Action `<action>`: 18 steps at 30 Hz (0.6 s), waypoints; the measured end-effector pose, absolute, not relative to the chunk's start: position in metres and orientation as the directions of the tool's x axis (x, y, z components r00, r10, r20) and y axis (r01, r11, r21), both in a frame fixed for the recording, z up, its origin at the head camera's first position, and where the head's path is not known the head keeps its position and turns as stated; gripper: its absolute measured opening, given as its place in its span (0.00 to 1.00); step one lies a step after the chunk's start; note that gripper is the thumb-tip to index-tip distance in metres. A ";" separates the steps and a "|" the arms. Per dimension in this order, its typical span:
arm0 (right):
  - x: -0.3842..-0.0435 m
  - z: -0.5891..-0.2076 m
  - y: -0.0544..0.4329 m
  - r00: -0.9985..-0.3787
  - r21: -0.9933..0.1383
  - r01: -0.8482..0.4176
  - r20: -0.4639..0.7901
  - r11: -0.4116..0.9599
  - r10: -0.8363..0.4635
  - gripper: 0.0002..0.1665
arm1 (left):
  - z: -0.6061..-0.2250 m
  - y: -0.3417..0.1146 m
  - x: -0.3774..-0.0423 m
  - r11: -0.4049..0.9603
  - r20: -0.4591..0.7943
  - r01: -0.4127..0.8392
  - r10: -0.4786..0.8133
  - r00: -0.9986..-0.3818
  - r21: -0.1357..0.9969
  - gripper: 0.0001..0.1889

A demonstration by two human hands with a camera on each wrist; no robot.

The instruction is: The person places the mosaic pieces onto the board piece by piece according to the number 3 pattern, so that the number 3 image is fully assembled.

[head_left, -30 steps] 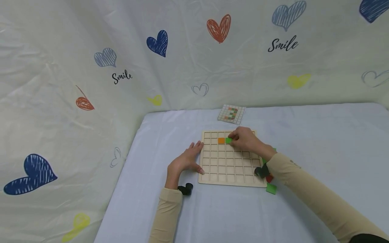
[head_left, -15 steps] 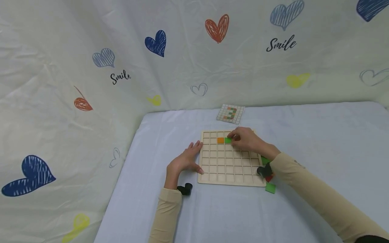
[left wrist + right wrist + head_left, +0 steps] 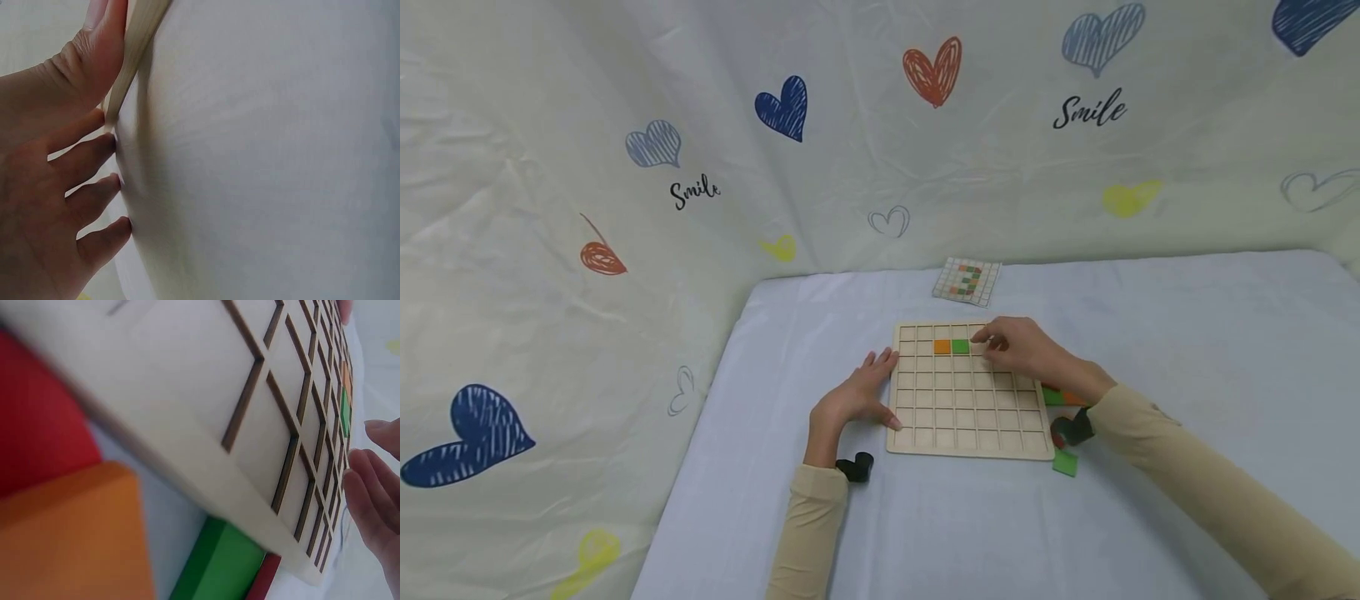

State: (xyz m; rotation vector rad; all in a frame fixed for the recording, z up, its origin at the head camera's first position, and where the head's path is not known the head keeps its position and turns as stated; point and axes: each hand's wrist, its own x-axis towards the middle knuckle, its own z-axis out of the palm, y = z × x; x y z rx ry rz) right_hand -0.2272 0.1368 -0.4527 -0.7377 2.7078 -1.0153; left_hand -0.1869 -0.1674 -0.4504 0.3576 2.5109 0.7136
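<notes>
A wooden grid board [image 3: 966,419] lies flat on the white cloth, with an orange tile [image 3: 942,347] and a green tile [image 3: 960,346] side by side in its second row from the far edge. At the board's left side rests my left hand [image 3: 857,393], fingers spread and thumb at the near-left edge; its fingertips [image 3: 122,226] reach the cloth in the left wrist view. Just right of the green tile, my right hand [image 3: 1028,348] hovers over the grid. Its thumb and fingertips [image 3: 355,481] are apart in the right wrist view, nothing between them.
A pattern card [image 3: 966,281] with coloured squares lies beyond the board. Loose tiles lie along its right side, among them a green one [image 3: 1064,462], an orange one [image 3: 69,540] and a red one [image 3: 37,419]. A patterned curtain [image 3: 820,183] hangs behind.
My right hand has let go of the green tile and drawn back to the right, uncovering it in its cell. My left hand stays at the board's edge.
</notes>
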 end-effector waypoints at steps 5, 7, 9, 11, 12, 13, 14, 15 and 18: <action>-0.220 -0.452 0.146 -0.856 -0.639 -0.425 0.054 0.641 -0.514 0.16 | -0.451 -0.167 -0.187 0.829 -0.394 0.109 0.372 -0.841 0.549 0.63; -0.217 -0.451 0.149 -0.856 -0.633 -0.431 0.060 0.643 -0.514 0.15 | -0.450 -0.166 -0.187 0.828 -0.395 0.107 0.371 -0.840 0.551 0.63; -0.213 -0.450 0.152 -0.855 -0.623 -0.438 0.065 0.648 -0.515 0.14 | -0.449 -0.166 -0.186 0.828 -0.398 0.103 0.370 -0.839 0.552 0.63; -0.210 -0.449 0.156 -0.855 -0.613 -0.443 0.069 0.654 -0.514 0.13 | -0.447 -0.165 -0.185 0.828 -0.401 0.099 0.368 -0.839 0.552 0.63; -0.208 -0.448 0.157 -0.856 -0.606 -0.444 0.072 0.660 -0.511 0.13 | -0.446 -0.165 -0.185 0.829 -0.402 0.099 0.367 -0.839 0.551 0.63; -0.207 -0.447 0.160 -0.857 -0.599 -0.447 0.073 0.664 -0.510 0.13 | -0.447 -0.165 -0.185 0.829 -0.401 0.099 0.367 -0.839 0.551 0.63; -0.206 -0.447 0.162 -0.858 -0.591 -0.448 0.074 0.671 -0.508 0.12 | -0.447 -0.165 -0.185 0.829 -0.402 0.097 0.366 -0.840 0.551 0.63; -0.205 -0.446 0.164 -0.860 -0.587 -0.447 0.073 0.676 -0.505 0.12 | -0.447 -0.164 -0.185 0.829 -0.402 0.095 0.364 -0.840 0.551 0.63; -0.202 -0.447 0.172 -0.863 -0.571 -0.450 0.078 0.687 -0.500 0.12 | -0.447 -0.164 -0.185 0.825 -0.402 0.088 0.361 -0.841 0.558 0.63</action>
